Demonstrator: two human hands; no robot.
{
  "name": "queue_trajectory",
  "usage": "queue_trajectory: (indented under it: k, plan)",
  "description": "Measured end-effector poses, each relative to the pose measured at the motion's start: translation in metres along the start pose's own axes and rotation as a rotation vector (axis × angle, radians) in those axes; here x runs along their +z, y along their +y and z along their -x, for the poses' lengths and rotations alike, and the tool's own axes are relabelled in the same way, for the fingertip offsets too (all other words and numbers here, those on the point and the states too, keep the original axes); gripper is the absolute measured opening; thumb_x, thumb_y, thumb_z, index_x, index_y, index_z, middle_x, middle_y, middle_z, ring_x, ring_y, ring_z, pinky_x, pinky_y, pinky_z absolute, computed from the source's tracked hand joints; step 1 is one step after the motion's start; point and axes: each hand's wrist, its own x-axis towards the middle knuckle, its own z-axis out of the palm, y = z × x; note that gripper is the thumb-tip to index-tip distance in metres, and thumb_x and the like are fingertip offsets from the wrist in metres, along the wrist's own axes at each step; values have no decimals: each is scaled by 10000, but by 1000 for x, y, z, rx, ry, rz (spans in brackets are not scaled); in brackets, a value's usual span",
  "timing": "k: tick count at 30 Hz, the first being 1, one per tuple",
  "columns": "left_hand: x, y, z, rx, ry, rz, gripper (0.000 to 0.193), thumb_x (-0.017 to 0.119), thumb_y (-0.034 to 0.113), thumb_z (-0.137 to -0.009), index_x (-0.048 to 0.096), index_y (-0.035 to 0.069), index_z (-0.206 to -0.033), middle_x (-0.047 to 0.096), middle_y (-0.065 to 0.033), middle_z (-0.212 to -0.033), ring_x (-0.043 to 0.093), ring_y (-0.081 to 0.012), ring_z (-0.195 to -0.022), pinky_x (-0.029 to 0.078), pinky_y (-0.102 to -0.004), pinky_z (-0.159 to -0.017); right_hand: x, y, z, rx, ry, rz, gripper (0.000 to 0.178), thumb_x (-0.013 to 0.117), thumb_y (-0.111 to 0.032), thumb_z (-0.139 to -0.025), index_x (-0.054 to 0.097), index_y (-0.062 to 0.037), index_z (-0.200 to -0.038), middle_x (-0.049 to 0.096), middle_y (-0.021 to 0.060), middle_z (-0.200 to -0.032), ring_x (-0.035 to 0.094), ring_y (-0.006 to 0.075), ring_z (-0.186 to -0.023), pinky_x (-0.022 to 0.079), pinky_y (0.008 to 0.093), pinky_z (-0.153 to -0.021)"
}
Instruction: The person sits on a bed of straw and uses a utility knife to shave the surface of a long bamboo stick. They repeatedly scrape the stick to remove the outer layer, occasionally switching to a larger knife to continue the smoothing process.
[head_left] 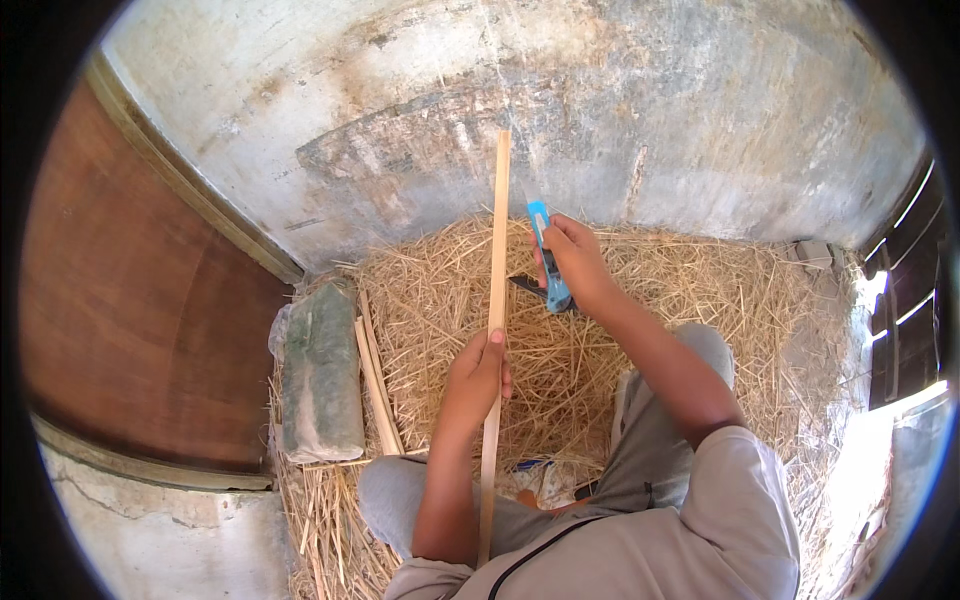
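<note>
Pale yellow-tan wood, w/ a smooth-looking face: long, narrow wooden strip [499, 230], straight apart from any lens bend, top end cut roughly square. Colour's fairly even up top, a bit whiter below the grip; fine grain too small to tell. It stands near upright in view, centre of pic, top end against the wall backdrop, bottom end down by the person's shirt [640, 560], lean v. slight.

L hand [476, 372] is clamped round the strip approx. midway, thumb laid over the near face, fingertips showing on the R side. R hand [575, 258] is closed on a light-blue cutter [556, 292], thumb along its upper face, dark part showing nr the fingers. Cutter's just beside the strip's upper half, w/ a gap btwn them, so not touching; it points up & slightly L. Blade hard to make out.

Dry straw [430, 265] covers the floor under both hands. Off L: grey-green wrapped bundle [322, 375], plastic-looking, w/ more pale wood pieces [376, 388] lying alongside it, similar tint to the strip. Reddish-brown panel [140, 290] far L, stained grey-white wall [620, 110] behind. Person's legs, in grey trousers [650, 450], are bent either side of the strip's lower part.
</note>
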Motion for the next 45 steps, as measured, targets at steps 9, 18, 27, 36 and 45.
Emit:
queue_trajectory:
  k: [9, 18, 27, 36, 45]
  plan:
    - [-4, -12, -14, -48, -40, 248, 344, 467, 391, -1075, 502, 96, -901, 469, 0, -629, 450, -103, -478, 376, -253, -441, 10, -4, 17, -295, -182, 743, 243, 482, -257, -1030, 541, -24, -999, 555, 118, -706, 574, 226, -593, 465, 386, -567]
    - [-12, -35, -14, 134, 254, -19, 425, 465, 361, -1084, 543, 57, -797, 482, 5, -596, 443, -79, -515, 357, -268, -478, 20, 11, 21, -325, -378, 1127, 420, 401, -445, -1066, 485, -49, -956, 579, 151, -650, 582, 392, -558, 448, 481, -537]
    - [-7, -30, -2, 279, 306, -277, 416, 466, 351, -1086, 537, 56, -801, 467, 16, -598, 448, -73, -512, 359, -278, -468, 17, 9, 32, -458, -442, 1204, 483, 433, -526, -1034, 516, -53, -977, 571, 134, -592, 588, 364, -506, 453, 459, -491]
    - [14, -14, 19, 41, 51, 177, 376, 450, 373, -1091, 464, 106, -825, 387, 52, -625, 356, -36, -480, 299, -218, -419, -7, -7, 5, -471, -268, 1225, 484, 425, -509, -1040, 545, -48, -956, 585, 135, -600, 607, 370, -534, 482, 477, -527]
    - [12, -20, 20, 104, 71, 95, 379, 424, 374, -1098, 450, 111, -825, 367, 54, -637, 350, -38, -477, 293, -214, -414, -4, -6, 22, -527, -365, 1232, 457, 416, -476, -1048, 547, -49, -950, 590, 134, -576, 614, 366, -521, 470, 477, -498]
